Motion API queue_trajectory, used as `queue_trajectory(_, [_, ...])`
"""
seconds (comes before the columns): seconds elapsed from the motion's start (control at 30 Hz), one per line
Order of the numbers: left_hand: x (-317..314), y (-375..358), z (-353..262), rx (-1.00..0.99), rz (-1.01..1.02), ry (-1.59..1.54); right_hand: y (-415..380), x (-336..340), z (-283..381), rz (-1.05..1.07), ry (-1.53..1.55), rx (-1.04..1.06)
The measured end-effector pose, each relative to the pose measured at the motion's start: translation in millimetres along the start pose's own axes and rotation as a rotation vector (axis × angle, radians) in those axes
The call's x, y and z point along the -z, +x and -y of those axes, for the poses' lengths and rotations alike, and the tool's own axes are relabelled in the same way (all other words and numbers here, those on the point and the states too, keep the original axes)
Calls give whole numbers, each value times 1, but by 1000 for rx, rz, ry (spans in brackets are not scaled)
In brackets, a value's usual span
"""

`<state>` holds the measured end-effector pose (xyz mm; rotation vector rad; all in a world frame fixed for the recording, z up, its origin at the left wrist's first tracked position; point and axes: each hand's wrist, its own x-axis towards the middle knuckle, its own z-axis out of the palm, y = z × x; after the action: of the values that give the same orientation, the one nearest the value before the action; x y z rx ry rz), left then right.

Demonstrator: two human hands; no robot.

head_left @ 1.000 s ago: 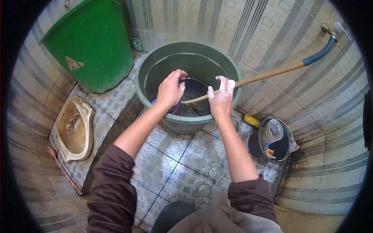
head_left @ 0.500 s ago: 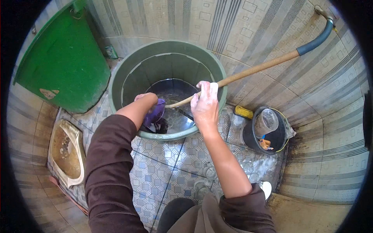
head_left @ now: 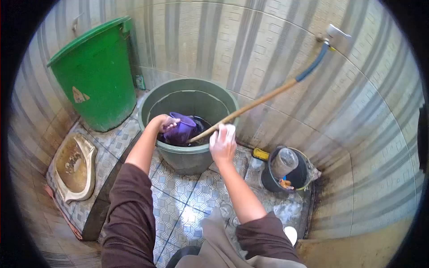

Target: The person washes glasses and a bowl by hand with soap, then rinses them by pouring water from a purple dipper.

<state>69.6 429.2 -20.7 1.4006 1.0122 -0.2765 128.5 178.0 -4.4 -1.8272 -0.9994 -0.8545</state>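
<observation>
My left hand [head_left: 166, 123] is closed on the handle of a purple water dipper [head_left: 181, 132], tilted inside a large grey-green tub [head_left: 190, 156]. Dark water shows low in the tub. At the tub's right rim is my right hand [head_left: 222, 145], fingers curled, with a whitish, wet-looking thing or foam at the fingertips; I cannot tell what they grip. Just behind those fingers runs a brown hose [head_left: 261, 99], its end hanging into the tub beside the dipper.
A tall green bin [head_left: 100, 85] leans at the left wall above a squat toilet [head_left: 82, 178]. On the right stand a black bucket [head_left: 271, 178] holding a clear container [head_left: 284, 162], and a yellow brush [head_left: 260, 154]. A wall tap [head_left: 333, 33] feeds the hose. Suds [head_left: 288, 210] lie on the tiles.
My left hand has raised the purple dipper, now higher in the tub and more in view. My right hand stays near the hose at the rim. The view has tilted upward.
</observation>
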Motion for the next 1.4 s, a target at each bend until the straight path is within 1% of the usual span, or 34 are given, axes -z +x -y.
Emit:
queue_trajectory(0.03, [-9, -21, 3, -113, -59, -48, -15, 19, -1, -17, 23, 37])
queue_trajectory(0.1, [-21, -45, 5, -272, -140, -114, -47, 60, -6, 62, 73, -29])
queue_trajectory(0.13, [-30, -67, -1, -341, -215, -82, -63, 77, -18, 78, 67, -7])
queue_trajectory(0.17, [-42, -96, -8, -380, -287, -20, -74, 99, -22, 105, 69, -54])
queue_trajectory(0.2, [-40, -106, -12, -451, -253, -6, -84, 116, -30, 118, 49, -99])
queue_trajectory(0.27, [-63, -153, -23, -604, -260, -68, -103, 144, -46, 125, 33, -164])
queue_trajectory(0.3, [-72, -178, -27, -646, -218, -58, -110, 155, -54, 121, 27, -232])
queue_trajectory(0.33, [-80, -203, -31, -663, -189, -14, -116, 167, -62, 118, 20, -304])
queue_trajectory(0.37, [-89, -229, -33, -674, -138, -1, -122, 181, -69, 114, 24, -330])
queue_trajectory(0.4, [-99, -251, -33, -708, -105, -30, -125, 193, -76, 191, 129, -442])
queue_trajectory(0.43, [-107, -273, -32, -690, -77, -17, -129, 203, -84, 267, 240, -552])
queue_trajectory(0.47, [-120, -294, -27, -697, -73, -26, -134, 211, -93, 309, 273, -594])
queue_trajectory(0.5, [-137, -310, -21, -709, -68, -35, -141, 219, -103, 322, 258, -563])
queue_trajectory(0.53, [-150, -318, -12, -702, -65, -15, -153, 222, -114, 313, 284, -607])
queue_trajectory(0.57, [-164, -324, -4, -678, -50, -72, -165, 224, -126, 304, 306, -644])
queue_trajectory(0.6, [-177, -330, 4, -658, -34, -130, -179, 224, -141, 292, 306, -651])
queue_trajectory(0.63, [-185, -333, 14, -616, 82, -94, -190, 224, -152, 322, 376, -784])
queue_trajectory(0.67, [-200, -332, 25, -599, 82, -109, -204, 225, -163, 352, 447, -920])
queue_trajectory(0.7, [-220, -330, 34, -578, 84, -125, -208, 233, -166, 341, 448, -933])
queue_trajectory(0.77, [-257, -327, 51, -482, 132, 16, -214, 248, -168, 386, 789, -1512])
queue_trajectory(0.8, [-278, -323, 61, -464, 145, 52, -223, 254, -174, 336, 957, -1620])
queue_trajectory(0.83, [-297, -318, 72, -445, 161, 90, -231, 257, -180, 316, 959, -1636])
queue_trajectory(0.9, [-323, -302, 94, -440, 204, 190, -249, 263, -193, 191, 1223, -1779])
queue_trajectory(0.97, [-350, -297, 108, -467, 173, 356, -265, 271, -201, 140, 1244, -1774])
queue_trajectory(1.03, [-362, -284, 118, -497, 218, 572, -273, 274, -206, 97, 1169, -1795])
queue_trajectory(1.07, [-369, -280, 122, -532, 220, 597, -275, 273, -212, 75, 1223, -1889])
queue_trajectory(1.1, [-377, -277, 126, -563, 223, 618, -276, 275, -214, 60, 1221, -1891])
queue_trajectory(1.13, [-383, -273, 128, -604, 220, 713, -277, 276, -215, 33, 1194, -1902])
queue_trajectory(1.17, [-388, -270, 130, -602, 231, 716, -279, 276, -215, 8, 1165, -1915])
queue_trajectory(1.23, [-398, -266, 132, -728, 213, 949, -290, 270, -223, -48, 1195, -1890])
queue_trajectory(1.27, [-400, -253, 141, -792, 161, 1025, -296, 267, -228, -94, 1229, -1855])
queue_trajectory(1.3, [-404, -254, 144, -789, 174, 1028, -300, 264, -229, -106, 1222, -1863])
queue_trajectory(1.37, [-415, -258, 147, -811, 116, 1076, -306, 259, -231, -182, 1050, -1868])
queue_trajectory(1.4, [-419, -262, 146, -793, 103, 1081, -307, 259, -231, -190, 1047, -1870])
